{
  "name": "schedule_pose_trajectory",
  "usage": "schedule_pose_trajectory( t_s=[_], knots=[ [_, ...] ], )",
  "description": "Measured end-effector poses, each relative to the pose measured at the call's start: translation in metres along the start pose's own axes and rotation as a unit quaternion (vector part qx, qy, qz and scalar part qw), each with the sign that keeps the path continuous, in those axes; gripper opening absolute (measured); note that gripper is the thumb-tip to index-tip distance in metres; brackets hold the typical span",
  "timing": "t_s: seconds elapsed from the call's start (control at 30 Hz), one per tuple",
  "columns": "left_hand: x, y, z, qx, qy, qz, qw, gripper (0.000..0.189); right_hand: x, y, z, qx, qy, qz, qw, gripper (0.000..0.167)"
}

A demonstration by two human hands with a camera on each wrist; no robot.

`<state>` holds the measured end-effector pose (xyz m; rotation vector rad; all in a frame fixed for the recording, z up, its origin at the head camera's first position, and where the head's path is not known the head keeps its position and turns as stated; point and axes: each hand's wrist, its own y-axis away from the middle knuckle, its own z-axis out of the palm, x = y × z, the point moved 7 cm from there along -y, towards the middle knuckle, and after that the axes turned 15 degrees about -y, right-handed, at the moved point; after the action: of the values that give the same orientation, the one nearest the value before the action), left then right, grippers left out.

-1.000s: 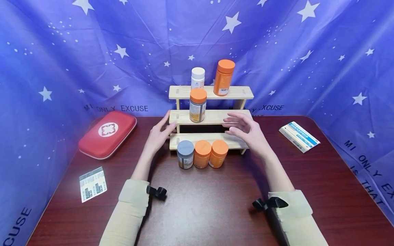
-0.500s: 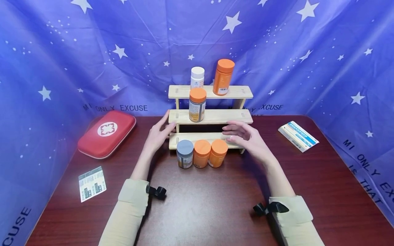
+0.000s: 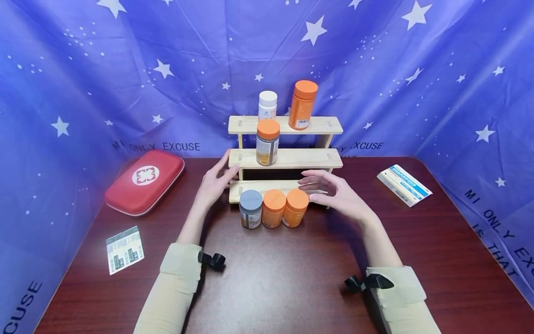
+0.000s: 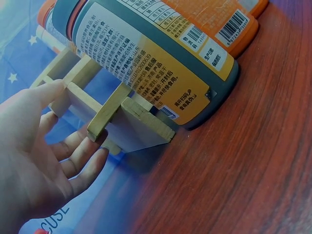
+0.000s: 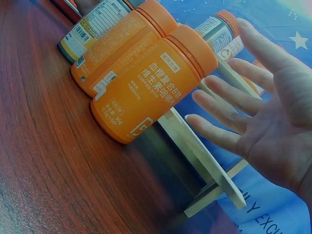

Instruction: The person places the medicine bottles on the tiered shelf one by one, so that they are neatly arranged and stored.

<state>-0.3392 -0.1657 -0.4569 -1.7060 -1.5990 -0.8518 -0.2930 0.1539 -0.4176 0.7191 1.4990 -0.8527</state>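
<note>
A three-tier wooden shelf rack [image 3: 308, 158] stands at the back of the table. My left hand [image 3: 212, 185] holds its left end, thumb at the front of the middle board, fingers at the side. On the table before the rack stand a grey-lidded bottle [image 3: 251, 209] and two orange bottles [image 3: 273, 209], side by side. My right hand [image 3: 338, 197] is beside the right orange bottle [image 5: 151, 87], fingers spread and slightly bent, palm free. Its thumb is right by that bottle's lid in the head view.
On the top board stand a white bottle [image 3: 267, 105] and a tall orange bottle [image 3: 303, 105]. An orange-lidded grey bottle [image 3: 267, 144] stands on the middle board. A red first-aid case [image 3: 143, 183] and a printed card [image 3: 125, 250] lie left, a medicine box [image 3: 404, 184] right.
My right hand has come down from the middle board to the level of the lower board, nearer the right orange bottle. My left hand stays at the rack's left end.
</note>
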Motion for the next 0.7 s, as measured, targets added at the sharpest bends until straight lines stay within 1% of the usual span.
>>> schedule_pose_trajectory(
  t_s=[0.27, 0.47, 0.57, 0.7],
  knots=[
    [0.000, 0.000, 0.000, 0.005, 0.001, 0.002, 1.0000, 0.065, 0.003, -0.001, 0.006, -0.031, 0.007, 0.019, 0.9993, 0.064],
    [0.000, 0.001, 0.000, 0.005, 0.001, 0.001, 1.0000, 0.066, 0.006, -0.001, 0.011, -0.058, 0.015, 0.019, 0.9980, 0.068],
    [0.000, 0.000, 0.000, 0.007, 0.002, 0.001, 1.0000, 0.066, 0.008, -0.001, 0.014, -0.062, 0.025, 0.022, 0.9975, 0.068],
    [-0.001, -0.001, 0.001, 0.007, 0.004, 0.004, 1.0000, 0.066, 0.012, -0.001, 0.016, -0.056, 0.030, 0.030, 0.9975, 0.070]
  ],
)
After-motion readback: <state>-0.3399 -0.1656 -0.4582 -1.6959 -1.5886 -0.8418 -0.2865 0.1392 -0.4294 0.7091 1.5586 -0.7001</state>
